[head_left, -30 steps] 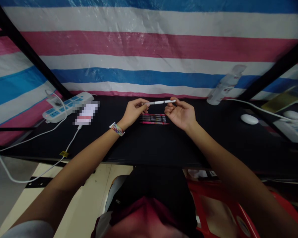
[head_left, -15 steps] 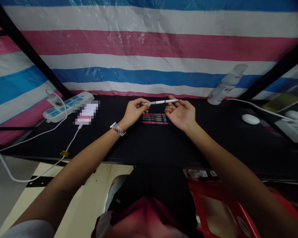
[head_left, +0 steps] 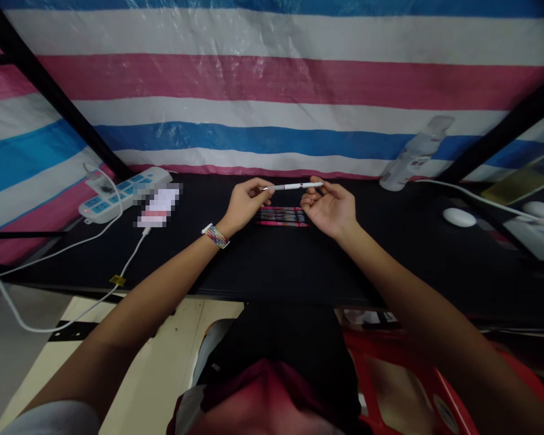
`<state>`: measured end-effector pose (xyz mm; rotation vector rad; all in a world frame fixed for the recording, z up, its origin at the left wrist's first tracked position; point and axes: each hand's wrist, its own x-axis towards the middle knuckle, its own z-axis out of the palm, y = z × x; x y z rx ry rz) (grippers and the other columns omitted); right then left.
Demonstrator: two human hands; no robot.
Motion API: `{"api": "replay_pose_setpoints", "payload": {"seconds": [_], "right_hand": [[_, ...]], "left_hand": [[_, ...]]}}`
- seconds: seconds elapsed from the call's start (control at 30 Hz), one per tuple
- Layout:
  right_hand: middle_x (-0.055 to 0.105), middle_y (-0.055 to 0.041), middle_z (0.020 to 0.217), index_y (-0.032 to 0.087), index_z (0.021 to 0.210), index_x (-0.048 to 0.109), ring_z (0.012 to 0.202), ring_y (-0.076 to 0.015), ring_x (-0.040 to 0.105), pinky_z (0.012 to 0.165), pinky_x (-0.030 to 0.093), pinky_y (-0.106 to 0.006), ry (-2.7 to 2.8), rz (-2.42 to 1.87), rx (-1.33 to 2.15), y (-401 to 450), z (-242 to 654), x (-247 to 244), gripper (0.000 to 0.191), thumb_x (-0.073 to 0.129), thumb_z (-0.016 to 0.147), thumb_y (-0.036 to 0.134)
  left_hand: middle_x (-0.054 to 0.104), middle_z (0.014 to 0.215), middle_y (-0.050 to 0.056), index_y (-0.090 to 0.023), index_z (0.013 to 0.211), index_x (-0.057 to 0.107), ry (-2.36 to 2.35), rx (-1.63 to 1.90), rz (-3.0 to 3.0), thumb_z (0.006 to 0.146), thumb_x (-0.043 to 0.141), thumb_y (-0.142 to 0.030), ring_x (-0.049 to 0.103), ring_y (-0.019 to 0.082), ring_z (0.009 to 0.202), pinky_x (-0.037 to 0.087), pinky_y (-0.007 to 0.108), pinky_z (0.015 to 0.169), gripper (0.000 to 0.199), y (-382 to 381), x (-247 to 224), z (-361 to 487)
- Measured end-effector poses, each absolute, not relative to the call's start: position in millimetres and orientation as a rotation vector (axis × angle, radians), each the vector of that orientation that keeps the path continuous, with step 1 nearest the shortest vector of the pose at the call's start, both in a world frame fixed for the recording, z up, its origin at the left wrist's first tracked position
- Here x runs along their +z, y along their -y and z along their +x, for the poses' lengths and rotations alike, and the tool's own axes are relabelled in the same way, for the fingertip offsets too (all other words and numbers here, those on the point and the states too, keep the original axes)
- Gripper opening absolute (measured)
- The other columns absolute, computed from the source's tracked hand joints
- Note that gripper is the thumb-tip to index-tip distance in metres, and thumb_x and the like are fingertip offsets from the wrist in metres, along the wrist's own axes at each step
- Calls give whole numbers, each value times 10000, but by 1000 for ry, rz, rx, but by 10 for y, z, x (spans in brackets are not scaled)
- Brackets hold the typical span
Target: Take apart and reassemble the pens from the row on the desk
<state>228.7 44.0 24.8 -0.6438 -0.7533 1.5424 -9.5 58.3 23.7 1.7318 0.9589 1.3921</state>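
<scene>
A white pen (head_left: 294, 186) is held level above the black table (head_left: 272, 266), spanning both hands. My left hand (head_left: 248, 202) pinches its left end between thumb and fingers. At the pen's right end, the thumb and forefinger of my right hand (head_left: 330, 205) close on its tip, palm turned up and the other fingers curled. Below the pen, several pens with pink ends (head_left: 281, 216) lie side by side on the table, partly behind the fingers of my left hand.
On the left are a white power strip (head_left: 127, 193), a blurred phone (head_left: 159, 205) and its white cable (head_left: 133, 254). To the right stand a clear bottle (head_left: 414, 157) and a white oval object (head_left: 459, 217). A striped sheet (head_left: 272, 84) hangs behind.
The forefinger of my right hand has come down onto the pen's right end. My left hand has hardly moved and keeps its pinch.
</scene>
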Motion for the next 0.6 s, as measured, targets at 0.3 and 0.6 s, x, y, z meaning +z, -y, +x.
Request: {"api": "replay_pose_setpoints", "payload": {"seconds": [0.3,0.6], "right_hand": [[703,-56,879,244,1079,754,832,-213,658,767,623,-384,699,-539,1584,-382,2255,288,238,688,877,349],[717,-45,875,243,1050,772,835,-188,673,842,627,-375,747,-585,1551,-398,2281,284,189,728,881,312]], "left_hand": [[759,774,24,-190,996,819,-951,1439,1742,968,801,-295,739,124,695,564,224,621,110,-614,251,-135],[760,780,31,-197,1017,815,-940,1412,1757,970,815,-343,741,136,702,580,241,613,153,-628,214,-129]]}}
